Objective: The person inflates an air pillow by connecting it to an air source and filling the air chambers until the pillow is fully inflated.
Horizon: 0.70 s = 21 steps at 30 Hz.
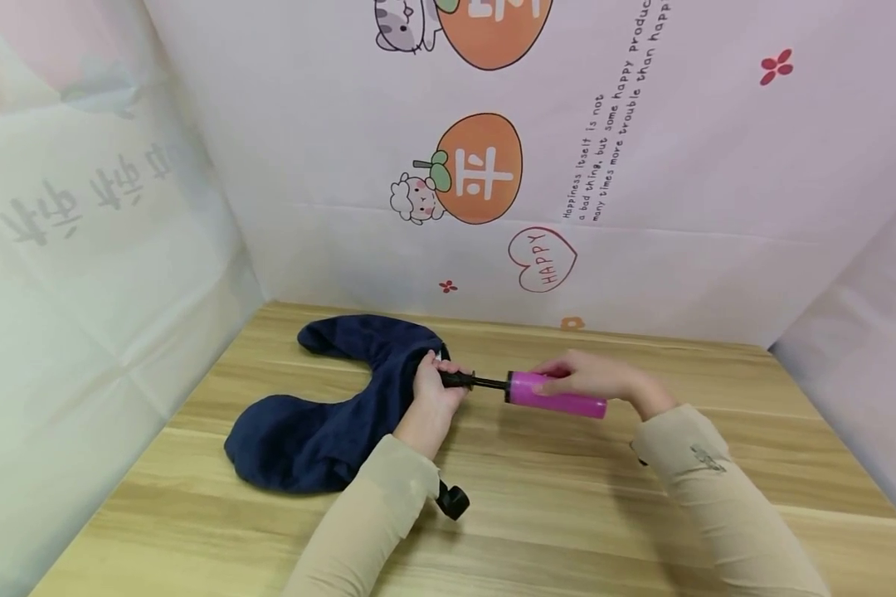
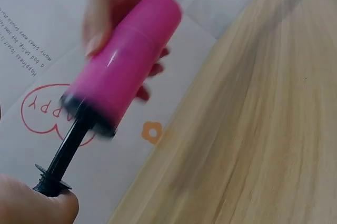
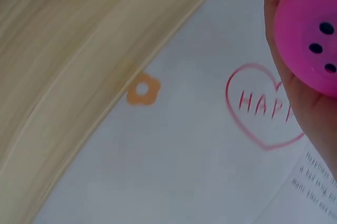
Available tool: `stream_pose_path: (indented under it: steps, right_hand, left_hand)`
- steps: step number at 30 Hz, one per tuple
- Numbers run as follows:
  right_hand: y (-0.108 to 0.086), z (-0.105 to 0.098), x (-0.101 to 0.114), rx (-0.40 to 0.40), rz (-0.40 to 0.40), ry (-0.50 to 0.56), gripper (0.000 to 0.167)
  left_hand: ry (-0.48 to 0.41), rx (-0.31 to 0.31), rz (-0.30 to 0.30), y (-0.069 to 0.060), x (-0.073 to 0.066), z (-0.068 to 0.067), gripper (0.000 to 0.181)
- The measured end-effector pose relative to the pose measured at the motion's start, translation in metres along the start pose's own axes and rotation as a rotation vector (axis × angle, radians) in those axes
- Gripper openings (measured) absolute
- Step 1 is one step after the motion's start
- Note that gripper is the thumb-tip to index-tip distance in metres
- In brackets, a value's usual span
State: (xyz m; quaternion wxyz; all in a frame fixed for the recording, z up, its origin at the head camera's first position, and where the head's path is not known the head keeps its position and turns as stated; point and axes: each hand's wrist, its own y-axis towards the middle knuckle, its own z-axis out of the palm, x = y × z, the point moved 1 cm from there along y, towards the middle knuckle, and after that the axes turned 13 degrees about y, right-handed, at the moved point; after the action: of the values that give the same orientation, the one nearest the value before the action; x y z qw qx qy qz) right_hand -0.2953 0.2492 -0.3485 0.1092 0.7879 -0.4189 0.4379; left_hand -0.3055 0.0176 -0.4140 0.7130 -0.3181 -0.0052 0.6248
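A pink hand pump (image 1: 556, 395) with a black rod and nozzle end lies across between the two hands. My right hand (image 1: 586, 377) grips its pink barrel, which the left wrist view shows wrapped by thumb and fingers. Holes dot the barrel's end cap (image 3: 316, 48) in the right wrist view. With my left hand (image 1: 436, 394) I hold the pump's black end (image 1: 457, 379) against the edge of a navy U-shaped neck pillow (image 1: 343, 439). Part of the black rod (image 2: 68, 148) shows between barrel and left thumb. Where nozzle meets pillow is hidden by the left hand.
The neck pillow spreads over the left of the wooden table (image 1: 552, 514). A small black object (image 1: 453, 502) shows beside the left sleeve. Behind the table hangs a printed white cloth (image 1: 343, 166), with more pale cloth (image 1: 67, 332) at the left side.
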Motion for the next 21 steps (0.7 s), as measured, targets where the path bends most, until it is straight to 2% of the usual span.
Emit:
stream_pose_path:
  steps: [4,7,13,21]
  right_hand:
    - [0.023,0.013,0.009,0.025,-0.043,-0.019,0.048]
    - [0.027,0.016,0.011,0.029,-0.04,0.0,0.046]
    - [0.017,0.01,0.004,0.02,-0.004,0.035,0.049]
    - [-0.003,0.002,-0.002,0.018,0.002,0.104,0.045]
  left_hand:
    - [0.003,-0.011,-0.026,0.001,0.005,-0.001,0.043]
    - [0.008,-0.018,-0.032,0.001,0.006,0.0,0.041]
    - [0.007,-0.013,-0.066,-0.001,0.001,0.003,0.042]
    - [0.014,-0.008,-0.075,-0.003,-0.005,0.005,0.041]
